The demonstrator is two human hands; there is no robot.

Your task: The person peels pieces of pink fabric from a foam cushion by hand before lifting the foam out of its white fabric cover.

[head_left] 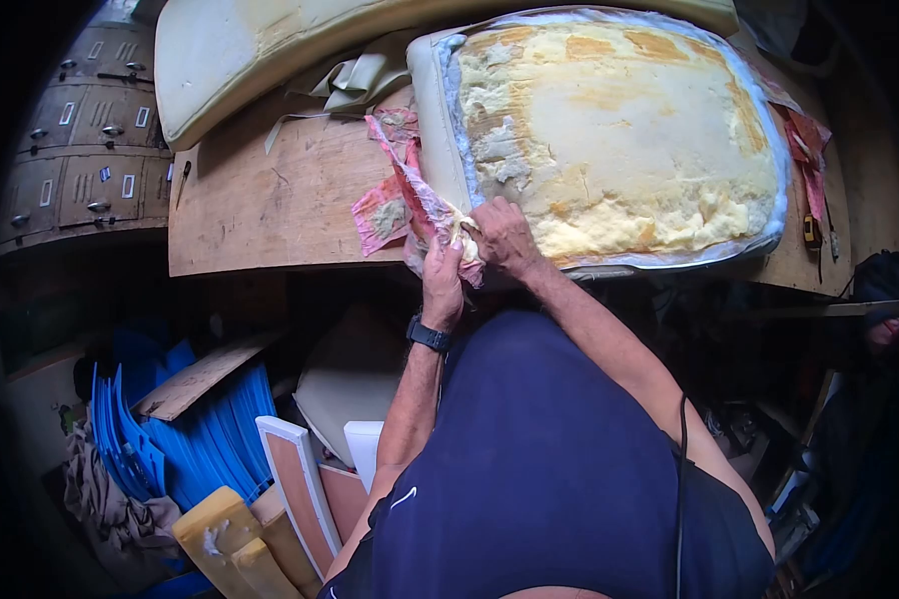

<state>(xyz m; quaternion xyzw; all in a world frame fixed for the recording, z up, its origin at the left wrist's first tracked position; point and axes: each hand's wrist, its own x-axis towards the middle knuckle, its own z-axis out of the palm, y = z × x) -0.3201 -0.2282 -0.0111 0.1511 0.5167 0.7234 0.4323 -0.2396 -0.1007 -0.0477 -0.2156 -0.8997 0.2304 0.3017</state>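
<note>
A large cushion (pixel 629 130) with worn yellow foam lies on the workbench, its cream cover and bluish-white wadding showing round the edge. By its near left corner, my left hand (pixel 443 285) is closed on a crumpled pink cloth (pixel 425 205) with bits of foam stuck to it. My right hand (pixel 506 236) is closed beside it at the cushion's edge, fingers curled against the bunched, foam-covered end of the cloth. What exactly the right fingertips pinch is hidden. A dark watch (pixel 429 333) is on my left wrist.
Behind the cushion lies a long cream padded piece (pixel 300 55), with a fabric scrap (pixel 355 80) near it. A screwdriver (pixel 183 183) rests on the wooden workbench (pixel 260 200); a tape measure (pixel 812 235) sits at right. Metal drawers (pixel 100 115) stand left, blue sheets (pixel 205 439) below.
</note>
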